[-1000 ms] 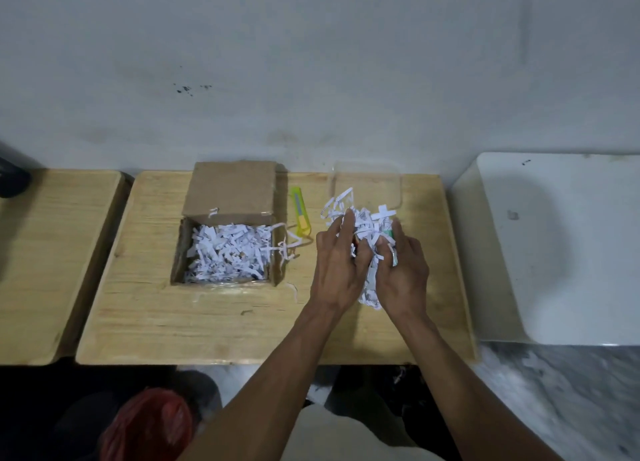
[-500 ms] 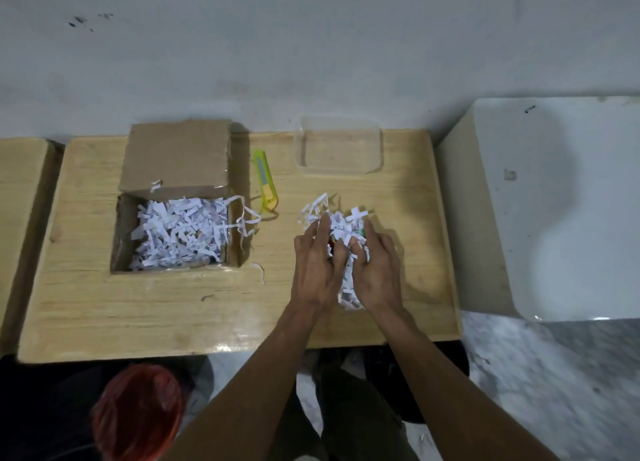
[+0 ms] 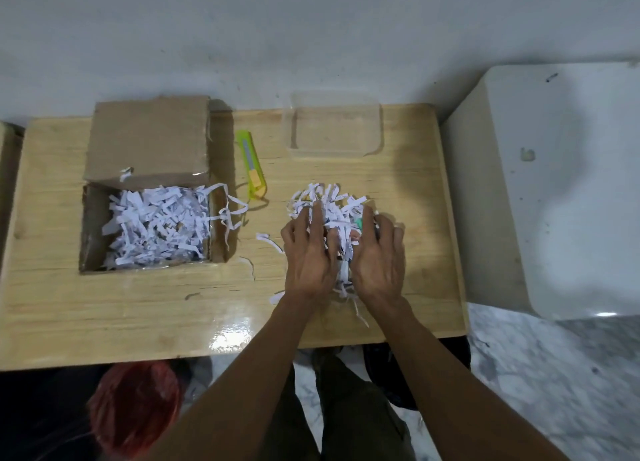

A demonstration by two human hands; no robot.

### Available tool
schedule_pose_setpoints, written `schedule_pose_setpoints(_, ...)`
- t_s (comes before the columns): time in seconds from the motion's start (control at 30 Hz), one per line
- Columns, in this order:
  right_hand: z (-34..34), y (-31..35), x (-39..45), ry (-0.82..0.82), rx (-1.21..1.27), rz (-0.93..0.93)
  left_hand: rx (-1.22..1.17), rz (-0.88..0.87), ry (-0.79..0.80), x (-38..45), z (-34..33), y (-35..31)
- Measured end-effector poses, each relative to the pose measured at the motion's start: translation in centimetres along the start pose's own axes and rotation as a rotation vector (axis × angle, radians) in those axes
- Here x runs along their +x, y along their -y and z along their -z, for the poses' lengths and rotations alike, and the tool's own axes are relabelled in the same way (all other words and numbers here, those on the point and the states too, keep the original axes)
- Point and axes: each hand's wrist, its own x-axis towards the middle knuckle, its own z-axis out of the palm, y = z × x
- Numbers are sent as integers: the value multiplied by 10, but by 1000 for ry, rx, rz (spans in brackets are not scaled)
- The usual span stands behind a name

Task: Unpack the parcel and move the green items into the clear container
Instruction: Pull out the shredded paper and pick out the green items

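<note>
A heap of white shredded paper (image 3: 327, 202) lies on the wooden table (image 3: 138, 304), right of centre. My left hand (image 3: 308, 252) and my right hand (image 3: 379, 256) press on it from both sides, fingers spread over the strips. A small green item (image 3: 358, 222) peeks out of the shreds by my right fingers. The open cardboard parcel (image 3: 149, 183) stands at the left, still filled with shredded paper (image 3: 156, 228). The clear container (image 3: 336, 129) sits at the table's far edge beyond the heap, with nothing visible inside.
A yellow-green utility knife (image 3: 252, 164) lies between the parcel and the container. Loose paper strips (image 3: 268, 240) are scattered near my left hand. A white block (image 3: 554, 183) stands to the right of the table. A red bag (image 3: 135, 405) sits below the front edge.
The heap and both hands came down onto the table, closer to the front edge. My hands have spread apart over the shreds, and the view has tilted down.
</note>
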Motion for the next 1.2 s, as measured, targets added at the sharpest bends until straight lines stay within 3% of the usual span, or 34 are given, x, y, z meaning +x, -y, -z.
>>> schedule_pose_setpoints(0.2,5,0,0,55,-40,-10,47,73,25,-5,7,-5)
schedule_pose_setpoints(0.47,17,-5,-4,61,66,10,36,-28,7,-7,19,0)
schedule_pose_setpoints(0.83,45,-4,-10,105,182,-58,-10,-18,-29,-25,41,-13)
schedule_pose_setpoints(1.2,52,-12,-24,-165,353,44,96,-4,-138,-35,54,18)
